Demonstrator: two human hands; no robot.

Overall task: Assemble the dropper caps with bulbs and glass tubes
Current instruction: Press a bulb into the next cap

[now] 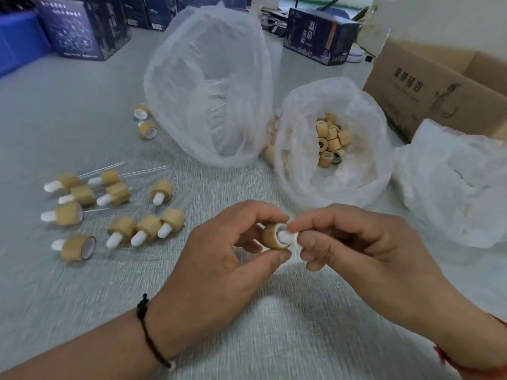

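Note:
My left hand [219, 259] grips a bamboo-coloured dropper cap [271, 235] between thumb and fingers, its open end facing right. My right hand [356, 242] pinches a white rubber bulb [288, 235] whose tip sits inside the cap's opening. Several caps fitted with white bulbs [145, 231] lie on the grey surface to the left; some farther back carry clear glass tubes [104, 168]. Two bare caps [145, 122] lie near the tall bag.
A clear plastic bag [365, 171] of loose bamboo caps [330, 138] stands behind my hands. A taller translucent bag [208, 86] holds glass tubes. A white crumpled bag [455, 187] lies right, a cardboard box [433, 89] behind it, and dark printed boxes [82, 28] along the back.

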